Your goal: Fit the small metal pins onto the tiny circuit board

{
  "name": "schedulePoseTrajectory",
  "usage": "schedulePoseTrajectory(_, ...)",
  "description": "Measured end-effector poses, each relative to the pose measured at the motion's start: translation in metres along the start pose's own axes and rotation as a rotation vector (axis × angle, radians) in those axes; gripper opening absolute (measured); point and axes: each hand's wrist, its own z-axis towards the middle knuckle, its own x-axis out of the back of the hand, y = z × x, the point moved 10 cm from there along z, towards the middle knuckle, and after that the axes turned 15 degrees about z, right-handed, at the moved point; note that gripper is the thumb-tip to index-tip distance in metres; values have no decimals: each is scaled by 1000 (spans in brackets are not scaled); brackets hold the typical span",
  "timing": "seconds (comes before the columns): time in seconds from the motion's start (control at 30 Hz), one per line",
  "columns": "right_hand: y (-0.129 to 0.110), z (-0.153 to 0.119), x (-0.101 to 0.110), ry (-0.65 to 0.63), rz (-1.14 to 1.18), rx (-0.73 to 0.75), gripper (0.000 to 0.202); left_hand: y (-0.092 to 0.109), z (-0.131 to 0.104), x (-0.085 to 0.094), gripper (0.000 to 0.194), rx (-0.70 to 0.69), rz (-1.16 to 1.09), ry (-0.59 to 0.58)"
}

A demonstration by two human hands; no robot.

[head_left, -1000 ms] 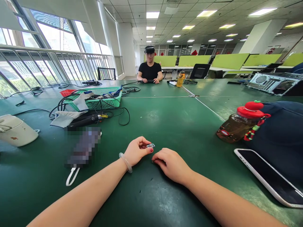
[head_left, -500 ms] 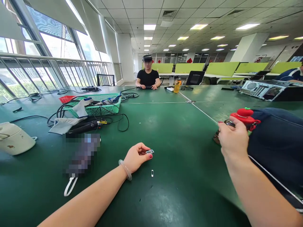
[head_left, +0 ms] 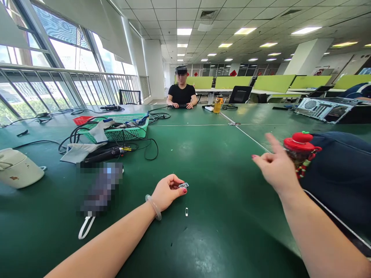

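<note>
My left hand [head_left: 168,193], with a clear bangle at the wrist, rests on the green table [head_left: 220,231]. Its thumb and fingers pinch a small silvery piece [head_left: 183,185], too small to identify. Just below those fingertips lies a small white oval piece with a dark centre [head_left: 186,212]. My right hand [head_left: 275,166] is raised at the right, index finger stretched forward and thumb apart, nothing in it. Right behind it stands an upright bottle with a red lid [head_left: 300,143] and a beaded strap; the hand hides part of its body. Contact between them cannot be made out.
At left are a green basket [head_left: 124,134] with cables, a blurred dark object with a white strap [head_left: 101,189], and a cream container [head_left: 19,170]. A dark blue bag [head_left: 342,170] lies right. Across the table sits a person [head_left: 182,92] near an orange bottle [head_left: 217,105].
My right hand has let go of the red-lidded bottle, and its fingers have opened. The bottle, whose dark body showed left of the hand before, now stands upright. My left hand stays put.
</note>
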Motion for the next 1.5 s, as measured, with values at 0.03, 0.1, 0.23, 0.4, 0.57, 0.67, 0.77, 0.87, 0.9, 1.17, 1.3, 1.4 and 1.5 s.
schedulePoseTrajectory(0.03,-7,-7,-22,-168,-21,44,63,0,0,0,31,2,-1,-1)
schedulePoseTrajectory(0.1,-16,-26,-60,-449,-74,93,52,0,0,0,32,6,-3,-2)
schedulePoseTrajectory(0.23,-11,-30,-67,-442,-134,58,67,1,-1,1,30,14,1,1)
schedulePoseTrajectory(0.4,16,-7,-1,125,-105,-101,82,3,-2,1,29,16,8,5)
schedulePoseTrajectory(0.57,-16,-56,-103,-688,-118,145,49,2,-2,1,29,9,19,8)
schedulePoseTrajectory(0.67,-28,-105,-143,-981,-171,233,31,3,0,0,30,-3,2,4)
schedulePoseTrajectory(0.77,-35,-135,-160,-1122,-130,232,33,3,0,-1,30,-7,2,1)
schedulePoseTrajectory(0.87,-44,-155,-169,-1205,-104,283,41,5,0,-1,30,-18,10,1)
schedulePoseTrajectory(0.9,-47,-160,-171,-1222,-107,311,41,5,-1,-1,30,-20,11,1)
schedulePoseTrajectory(1.17,-51,-168,-181,-1161,-135,362,18,7,-2,0,28,-21,28,8)
schedulePoseTrajectory(1.3,-48,-166,-181,-1140,-153,348,11,8,-3,0,29,-15,36,8)
schedulePoseTrajectory(1.4,-46,-165,-182,-1133,-165,333,10,9,-3,-1,29,-15,40,7)
schedulePoseTrajectory(1.5,-45,-164,-182,-1127,-153,317,9,9,-3,-1,29,-15,47,7)
